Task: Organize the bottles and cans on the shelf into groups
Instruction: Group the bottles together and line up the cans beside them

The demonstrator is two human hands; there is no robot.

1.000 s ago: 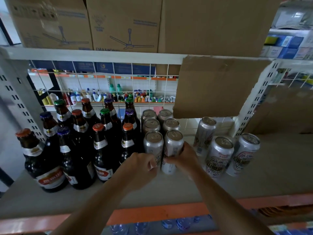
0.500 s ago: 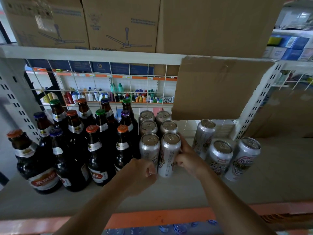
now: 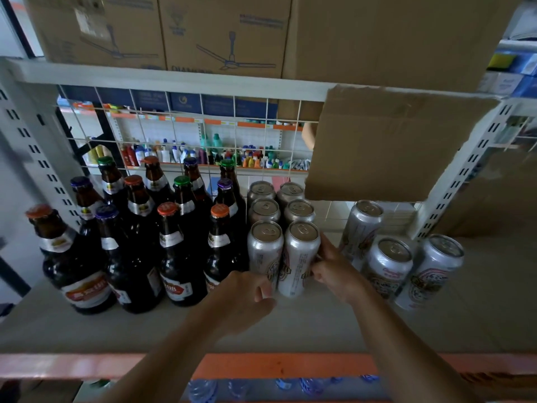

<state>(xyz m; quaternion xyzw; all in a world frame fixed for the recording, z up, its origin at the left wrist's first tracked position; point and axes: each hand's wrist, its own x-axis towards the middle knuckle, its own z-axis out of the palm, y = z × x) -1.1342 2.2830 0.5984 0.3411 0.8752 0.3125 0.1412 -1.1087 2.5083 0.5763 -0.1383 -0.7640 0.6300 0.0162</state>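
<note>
Several dark beer bottles (image 3: 174, 257) with coloured caps stand grouped at the left of the shelf (image 3: 453, 330). Right beside them, silver cans form a block two wide and three deep. My right hand (image 3: 334, 269) grips the front right can (image 3: 299, 254) from its right side. My left hand (image 3: 247, 295) is curled around the base of the front left can (image 3: 264, 248). Three more silver cans (image 3: 386, 269) stand loosely apart to the right, a little away from the block.
A cardboard flap (image 3: 392, 146) hangs from the upper shelf over the back right cans. A wire grid (image 3: 174, 132) closes the back. White slotted uprights (image 3: 465, 175) flank the bay. The shelf's orange front edge (image 3: 276, 366) runs below my arms. Cardboard boxes (image 3: 220, 33) sit on top.
Both hands stayed on the front pair of cans. My right hand slid further round the right side of its can, and the can now stands closer against the block.
</note>
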